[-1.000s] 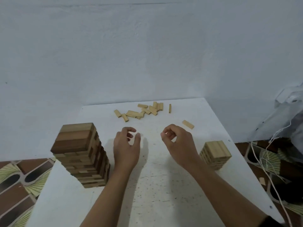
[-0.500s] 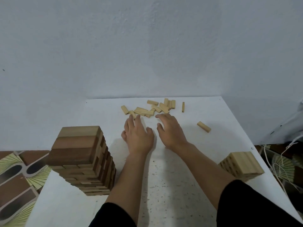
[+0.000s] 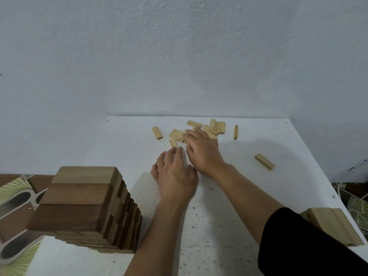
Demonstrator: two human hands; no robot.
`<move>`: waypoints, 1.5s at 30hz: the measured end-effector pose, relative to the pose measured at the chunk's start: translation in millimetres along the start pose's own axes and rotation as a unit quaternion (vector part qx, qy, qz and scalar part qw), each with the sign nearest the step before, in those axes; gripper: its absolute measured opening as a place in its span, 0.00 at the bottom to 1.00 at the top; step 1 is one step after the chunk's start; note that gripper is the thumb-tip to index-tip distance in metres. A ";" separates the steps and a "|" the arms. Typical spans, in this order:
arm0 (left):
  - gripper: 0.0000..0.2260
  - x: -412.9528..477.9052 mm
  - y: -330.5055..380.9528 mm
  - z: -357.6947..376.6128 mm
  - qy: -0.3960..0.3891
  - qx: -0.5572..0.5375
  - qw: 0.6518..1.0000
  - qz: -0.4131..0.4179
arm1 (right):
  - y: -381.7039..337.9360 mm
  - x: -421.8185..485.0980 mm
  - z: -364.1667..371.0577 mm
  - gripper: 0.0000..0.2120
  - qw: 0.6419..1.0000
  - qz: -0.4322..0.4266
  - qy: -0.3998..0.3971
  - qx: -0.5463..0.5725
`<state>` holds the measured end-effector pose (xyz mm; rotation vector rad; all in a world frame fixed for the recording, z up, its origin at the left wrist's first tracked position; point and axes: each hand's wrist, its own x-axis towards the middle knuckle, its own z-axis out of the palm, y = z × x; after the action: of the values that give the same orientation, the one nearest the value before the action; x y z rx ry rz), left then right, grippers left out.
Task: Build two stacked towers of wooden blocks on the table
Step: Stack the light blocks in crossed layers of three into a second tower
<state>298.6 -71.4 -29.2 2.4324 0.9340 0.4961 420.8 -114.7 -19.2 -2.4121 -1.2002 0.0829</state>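
A tall tower of brown wooden blocks (image 3: 83, 208) stands at the near left of the white table (image 3: 258, 196). A short tower of pale blocks (image 3: 336, 226) stands at the near right edge, partly behind my black sleeve. Several loose pale blocks (image 3: 215, 128) lie scattered at the table's far side. My right hand (image 3: 203, 150) lies flat with straight fingers on this pile, covering some blocks. My left hand (image 3: 175, 174) rests open on the table just before the pile, its fingertips near one small block (image 3: 173, 142).
One stray block (image 3: 264, 161) lies alone to the right of my hands, another (image 3: 157, 133) to the pile's left. A pale wall rises right behind the table. Patterned floor tiles (image 3: 18, 196) show at left, white cords (image 3: 358, 208) at the right edge.
Both hands have opened and reached forward from mid-table to the loose pile. My right hand now lies on the blocks. My head has moved forward toward the far edge.
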 end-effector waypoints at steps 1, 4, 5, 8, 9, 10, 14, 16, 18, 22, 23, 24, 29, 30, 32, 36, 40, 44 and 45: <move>0.25 -0.4 -1.2 -0.8 0.006 -0.001 1.000 -0.001 | -1.0 3.2 -0.2 0.19 1.000 -0.005 -0.011 -0.005; 0.23 -2.5 -3.7 -1.9 0.005 0.005 1.000 -0.008 | -5.1 10.7 -1.9 0.21 0.997 -0.026 -0.058 -0.033; 0.24 -3.3 -3.8 -2.1 0.003 0.008 1.000 -0.009 | -6.4 12.5 -2.3 0.21 0.996 -0.031 -0.072 -0.042; 0.24 -5.2 -5.2 -0.1 0.001 0.019 1.000 -0.011 | -8.2 17.0 -3.8 0.21 0.995 -0.029 -0.081 -0.054; 0.24 -5.8 -5.7 0.6 0.003 0.020 1.000 -0.014 | -8.0 18.1 -4.6 0.20 0.996 -0.022 -0.075 -0.049; 0.24 -6.5 -6.0 1.7 0.006 0.020 1.000 -0.016 | -7.2 18.6 -5.8 0.18 0.997 -0.014 -0.064 -0.037; 0.25 -9.8 -7.6 3.8 0.025 0.027 0.999 -0.010 | -0.9 10.9 -9.7 0.12 1.000 -0.001 -0.021 0.006; 0.26 -9.9 -8.0 4.2 0.027 0.028 0.999 -0.006 | 2.4 5.4 -12.8 0.11 1.000 -0.011 -0.023 0.006; 0.27 -9.7 -8.6 3.8 0.022 0.031 0.999 -0.002 | 3.2 0.2 -15.5 0.11 0.999 -0.025 -0.036 -0.002; 0.27 -10.2 -9.7 3.8 0.017 0.037 0.999 0.003 | 3.9 -4.1 -16.3 0.10 0.998 -0.062 -0.028 -0.012; 0.27 -10.5 -9.6 4.0 0.018 0.037 0.999 0.003 | 3.4 -2.0 -16.5 0.09 0.997 -0.064 -0.030 -0.017; 0.27 -10.1 -9.2 4.1 0.020 0.036 0.999 0.002 | 1.8 1.0 -17.8 0.09 0.997 -0.064 -0.039 -0.021; 0.27 -9.6 -11.0 5.9 0.029 0.040 0.999 0.006 | -4.7 9.0 -13.9 0.06 0.994 -0.061 -0.071 -0.047; 0.27 -9.6 -11.1 6.0 0.030 0.040 0.999 0.006 | -3.6 9.4 -11.4 0.05 0.995 -0.065 -0.063 -0.051; 0.26 -9.9 -10.7 5.9 0.031 0.037 0.999 0.006 | -1.8 11.0 -8.0 0.05 0.996 -0.073 -0.037 -0.048; 0.26 -9.7 -10.3 4.5 0.030 0.028 0.999 0.001 | -4.6 21.9 -9.7 0.11 0.998 -0.058 -0.031 -0.026; 0.26 -9.7 -10.1 3.4 0.032 0.012 0.999 -0.005 | -4.6 30.4 -8.2 0.23 0.986 -0.039 -0.126 -0.100; 0.23 -9.2 -11.9 3.7 0.047 -0.023 0.999 -0.011 | -1.6 23.5 -5.7 0.22 0.989 -0.044 -0.102 -0.098; 0.23 -9.4 -12.6 4.2 0.050 -0.031 0.998 -0.010 | -0.3 18.7 -4.9 0.21 0.991 -0.051 -0.082 -0.091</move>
<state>287.5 -71.1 -41.2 2.3590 0.9684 0.6352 433.3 -101.9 -12.1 -2.5359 -1.4606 0.1488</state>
